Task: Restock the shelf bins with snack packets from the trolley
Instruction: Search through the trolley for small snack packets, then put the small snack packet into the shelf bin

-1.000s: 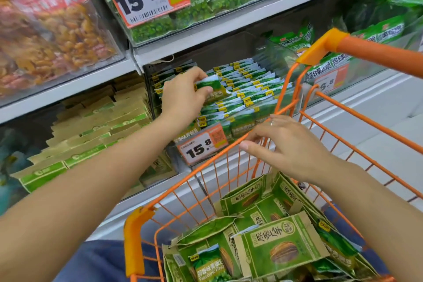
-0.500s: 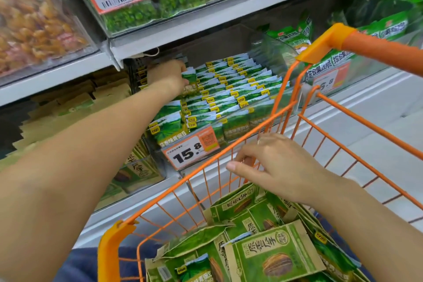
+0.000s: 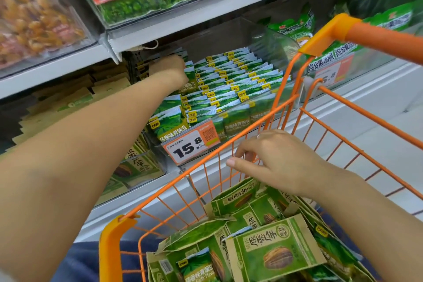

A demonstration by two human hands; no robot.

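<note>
My left hand (image 3: 170, 68) reaches deep into the back left of a clear shelf bin (image 3: 270, 36) and grips a green pea packet (image 3: 189, 72) among the upright rows; its fingers are mostly hidden. The bin is packed with several rows of green pea packets (image 3: 231, 84). My right hand (image 3: 277, 160) is at the front rim of the orange trolley (image 3: 206, 160), fingers curled on the wires. Inside the trolley lie green seed packets (image 3: 274, 252) and one green pea packet (image 3: 196, 268).
A 15.8 price tag (image 3: 191, 142) hangs on the bin front. The trolley handle (image 3: 384, 39) crosses the upper right. Brown-and-green packets (image 3: 68, 103) fill the bin to the left. An upper shelf (image 3: 206, 14) carries pea bags; nut bags (image 3: 34, 18) sit upper left.
My left hand has carried the green pea packet from the bin's front to its back left corner. My right hand stays at the trolley rim. The view has tilted downward.
</note>
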